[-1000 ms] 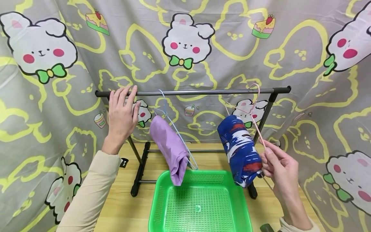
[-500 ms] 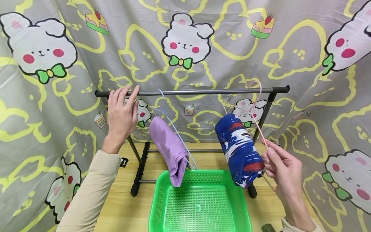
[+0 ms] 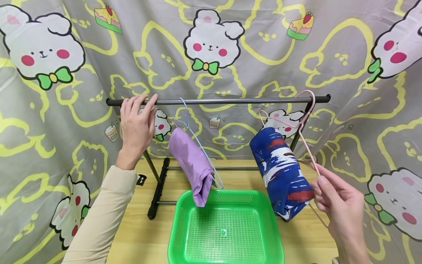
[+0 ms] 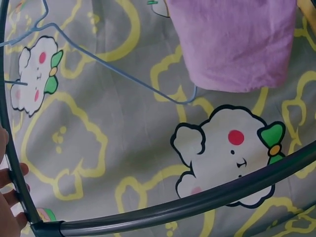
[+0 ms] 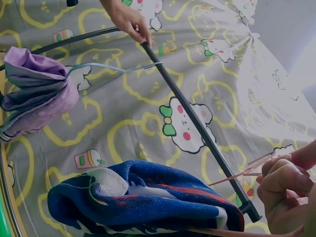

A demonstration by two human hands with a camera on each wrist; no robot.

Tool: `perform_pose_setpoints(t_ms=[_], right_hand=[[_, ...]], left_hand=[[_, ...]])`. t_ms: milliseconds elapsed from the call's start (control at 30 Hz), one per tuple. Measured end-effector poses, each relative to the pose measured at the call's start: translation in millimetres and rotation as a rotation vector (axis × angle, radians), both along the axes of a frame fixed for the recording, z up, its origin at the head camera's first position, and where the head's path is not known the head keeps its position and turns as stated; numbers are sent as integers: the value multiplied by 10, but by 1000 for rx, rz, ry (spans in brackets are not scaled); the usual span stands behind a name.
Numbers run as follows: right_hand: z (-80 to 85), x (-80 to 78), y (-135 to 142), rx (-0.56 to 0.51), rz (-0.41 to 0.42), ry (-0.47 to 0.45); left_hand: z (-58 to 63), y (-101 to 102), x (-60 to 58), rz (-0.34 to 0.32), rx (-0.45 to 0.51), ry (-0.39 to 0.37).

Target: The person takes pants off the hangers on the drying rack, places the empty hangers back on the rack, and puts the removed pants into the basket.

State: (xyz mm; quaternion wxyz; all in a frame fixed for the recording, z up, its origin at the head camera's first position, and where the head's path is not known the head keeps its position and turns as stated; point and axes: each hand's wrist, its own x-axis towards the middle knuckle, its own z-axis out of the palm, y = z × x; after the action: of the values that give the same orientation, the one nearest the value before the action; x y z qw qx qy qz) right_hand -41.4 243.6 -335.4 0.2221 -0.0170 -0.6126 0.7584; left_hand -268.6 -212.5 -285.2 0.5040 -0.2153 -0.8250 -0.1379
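Note:
My left hand [image 3: 136, 126] grips the left end of the rack's top rail [image 3: 230, 101], fingers over it. With thumb and fingers, my right hand [image 3: 341, 201] pinches the near side of a pink hanger [image 3: 309, 148]. Its hook is over the rail close to the right end. A blue, white and red patterned garment [image 3: 283, 172] hangs bunched over this hanger; its far side is hidden. Left of the middle, a light blue hanger [image 3: 201, 146] on the same rail carries a purple garment [image 3: 191, 161]. The right wrist view shows the purple garment's folds [image 5: 42, 89] from below.
A green perforated basket [image 3: 174, 234] stands on the wooden surface [image 3: 138, 227], in front of the rack and partly beneath both garments. Black rack feet [image 3: 158, 190] stand behind it. A patterned curtain [image 3: 211, 84] encloses the back and sides. A small black item [image 3: 141, 179] lies left.
My right hand has moved right, sliding the pink hanger and the patterned garment along the rail toward its right end. My left hand stays on the rail. The view tilts slightly.

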Motion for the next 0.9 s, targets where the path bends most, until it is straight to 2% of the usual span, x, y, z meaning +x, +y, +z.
perform_pose_setpoints(t_ms=[233, 467, 567, 767, 900], right_hand=[[-127, 194, 107, 42, -68, -101], [-311, 365, 246, 128, -19, -124], [-363, 432, 298, 190, 1, -180], [-433, 534, 380, 365, 6, -357], [-459, 583, 390, 500, 17, -381]], left_hand=[[-4, 2, 3, 3, -29, -5], [1, 9, 12, -16, 38, -34], [7, 14, 12, -16, 56, -49], [-2, 5, 20, -17, 52, -66], [-7, 4, 45, -26, 48, -75]])
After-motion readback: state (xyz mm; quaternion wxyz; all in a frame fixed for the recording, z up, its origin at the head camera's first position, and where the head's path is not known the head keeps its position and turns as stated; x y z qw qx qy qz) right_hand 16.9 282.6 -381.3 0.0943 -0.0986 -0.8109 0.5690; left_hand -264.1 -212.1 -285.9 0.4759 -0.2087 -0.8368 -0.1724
